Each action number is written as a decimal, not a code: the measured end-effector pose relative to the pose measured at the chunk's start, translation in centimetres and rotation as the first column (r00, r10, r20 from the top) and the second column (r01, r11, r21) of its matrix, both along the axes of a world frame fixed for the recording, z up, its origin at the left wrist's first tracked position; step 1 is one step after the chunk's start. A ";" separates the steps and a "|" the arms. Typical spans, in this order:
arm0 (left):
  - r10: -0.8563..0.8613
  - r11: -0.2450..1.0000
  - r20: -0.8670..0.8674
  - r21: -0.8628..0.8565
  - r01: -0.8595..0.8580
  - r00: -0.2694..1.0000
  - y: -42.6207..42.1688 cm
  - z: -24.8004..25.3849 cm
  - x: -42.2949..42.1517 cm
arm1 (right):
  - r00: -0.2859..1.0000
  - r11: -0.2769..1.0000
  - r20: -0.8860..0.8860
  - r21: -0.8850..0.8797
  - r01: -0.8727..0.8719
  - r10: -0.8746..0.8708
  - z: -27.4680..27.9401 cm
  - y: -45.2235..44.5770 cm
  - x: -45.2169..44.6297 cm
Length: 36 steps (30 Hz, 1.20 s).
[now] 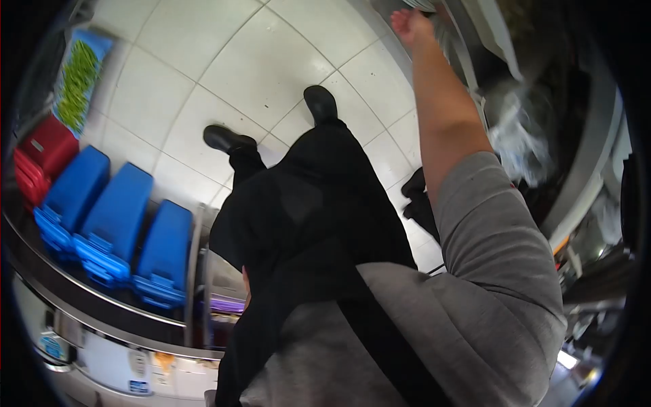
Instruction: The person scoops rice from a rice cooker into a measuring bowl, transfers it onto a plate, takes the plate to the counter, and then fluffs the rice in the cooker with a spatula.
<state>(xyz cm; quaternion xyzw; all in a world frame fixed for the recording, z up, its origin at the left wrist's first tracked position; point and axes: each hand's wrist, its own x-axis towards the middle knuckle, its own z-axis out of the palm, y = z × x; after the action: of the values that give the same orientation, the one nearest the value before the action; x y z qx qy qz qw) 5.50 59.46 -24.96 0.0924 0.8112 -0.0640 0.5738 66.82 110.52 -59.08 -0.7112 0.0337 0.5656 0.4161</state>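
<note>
My right arm reaches out to the far upper right, and my right hand point(411, 28) is there with its fingers curled in. It is beside a metal edge and a stack of white, round-rimmed items point(422, 5) that look like plates, cut off by the frame. Whatever the fingers hold is too small and blurred to make out. Only a sliver of skin from my left hand point(245, 281) shows at the left side of my black apron point(305, 203); its fingers are hidden.
Left, a rack point(102, 288) holds blue lidded containers point(115, 214), a red one point(47, 156) and a tray of green vegetables point(79, 81). Clear plastic bags point(522, 139) lie on the right by a metal counter edge point(583, 197). Pale floor tiles point(264, 54) surround my black shoes.
</note>
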 end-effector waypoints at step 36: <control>0.472 0.718 -0.288 0.674 -0.173 0.833 -1.8 3.4 8.0 | 0.250 0.226 -0.223 -0.127 -0.966 0.942 16.1 -18.0 -29.0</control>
<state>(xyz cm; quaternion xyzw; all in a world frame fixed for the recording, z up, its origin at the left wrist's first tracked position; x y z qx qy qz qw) 13.45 57.65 -21.59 0.1124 0.8966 0.2923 0.3130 37.84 92.50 -42.93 -0.5984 -0.3197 0.7269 -0.1068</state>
